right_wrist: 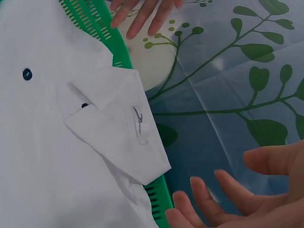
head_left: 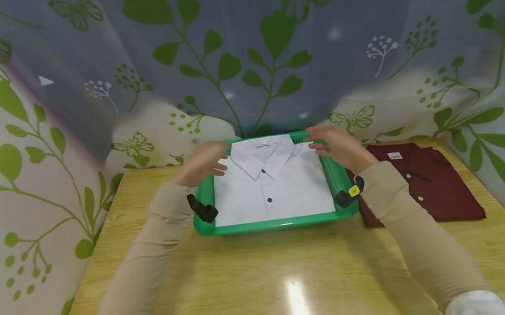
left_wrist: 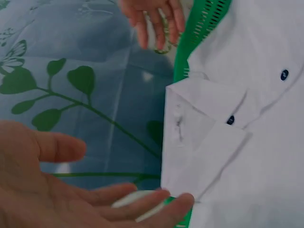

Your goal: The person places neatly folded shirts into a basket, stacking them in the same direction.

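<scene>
A folded white shirt [head_left: 243, 195] with dark buttons lies in a green plastic basket [head_left: 284, 223], its collar toward the far rim. Over the basket's far left corner is my left hand [head_left: 201, 162], fingers spread and nothing in them. Opposite it, my right hand [head_left: 338, 146] hovers at the far right corner with loose, parted fingers. In the left wrist view, the left hand's fingertips [left_wrist: 183, 202] come right up to the collar's edge. The right wrist view has the right hand [right_wrist: 256, 199] beside the slotted basket wall, thumb apart from the fingers.
A folded maroon shirt [head_left: 442, 184] with pale buttons lies on the wooden table [head_left: 249, 284], to the right of the basket and partly behind the right forearm. Behind the table hangs a leaf-patterned cloth [head_left: 242, 74], which also covers both sides.
</scene>
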The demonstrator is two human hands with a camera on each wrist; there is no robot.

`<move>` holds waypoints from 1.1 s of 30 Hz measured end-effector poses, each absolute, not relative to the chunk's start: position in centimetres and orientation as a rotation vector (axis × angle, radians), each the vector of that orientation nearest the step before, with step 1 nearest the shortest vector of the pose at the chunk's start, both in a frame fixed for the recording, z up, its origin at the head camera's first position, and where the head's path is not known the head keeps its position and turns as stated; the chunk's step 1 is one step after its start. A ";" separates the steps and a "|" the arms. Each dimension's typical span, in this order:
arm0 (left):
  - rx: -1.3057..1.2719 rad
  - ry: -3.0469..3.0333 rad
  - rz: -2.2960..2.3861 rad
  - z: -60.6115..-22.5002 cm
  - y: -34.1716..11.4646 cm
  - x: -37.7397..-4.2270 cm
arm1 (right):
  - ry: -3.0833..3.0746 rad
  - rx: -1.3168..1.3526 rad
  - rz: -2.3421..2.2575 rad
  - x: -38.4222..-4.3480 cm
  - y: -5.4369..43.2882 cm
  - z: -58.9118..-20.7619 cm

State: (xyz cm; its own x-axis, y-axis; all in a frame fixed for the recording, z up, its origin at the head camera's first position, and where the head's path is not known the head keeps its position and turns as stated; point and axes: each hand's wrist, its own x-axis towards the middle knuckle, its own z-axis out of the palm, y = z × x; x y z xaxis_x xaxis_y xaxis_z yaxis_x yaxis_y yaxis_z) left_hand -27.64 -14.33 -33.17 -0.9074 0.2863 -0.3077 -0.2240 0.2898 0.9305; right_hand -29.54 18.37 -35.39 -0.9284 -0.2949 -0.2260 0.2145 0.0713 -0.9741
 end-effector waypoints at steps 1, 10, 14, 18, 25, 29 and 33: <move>0.052 2.150 1.631 -33.3 -14.0 -27.9 | 1.998 -0.103 -1.908 -29.7 18.1 -35.5; 0.144 2.232 1.430 -34.9 -12.5 -29.6 | 1.993 -0.275 -1.666 -31.4 16.6 -36.5; 0.206 2.220 1.376 -35.4 -12.6 -30.1 | 2.007 -0.280 -1.568 -32.3 15.9 -36.8; 0.162 2.212 1.298 -36.1 -12.5 -30.8 | 1.999 -0.244 -1.479 -32.9 15.9 -37.3; 0.033 2.156 1.194 -37.6 -12.7 -31.8 | 1.943 -0.297 -1.293 -33.3 16.3 -38.9; 0.072 2.145 1.102 -38.1 -12.8 -31.9 | 1.960 -0.348 -1.173 -33.2 16.3 -39.5; 0.114 2.160 1.040 -38.1 -12.8 -31.7 | 1.999 -0.368 -1.127 -33.1 16.1 -39.6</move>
State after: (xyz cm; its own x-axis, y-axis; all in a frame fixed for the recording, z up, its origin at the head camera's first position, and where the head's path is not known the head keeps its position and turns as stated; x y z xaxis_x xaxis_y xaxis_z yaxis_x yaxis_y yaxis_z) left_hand -31.69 -12.83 -38.13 -0.7335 0.3669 -0.5721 -0.2187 0.6696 0.7098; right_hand -33.13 16.06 -39.60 -0.6416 -0.5830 -0.4985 0.1249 0.5619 -0.8177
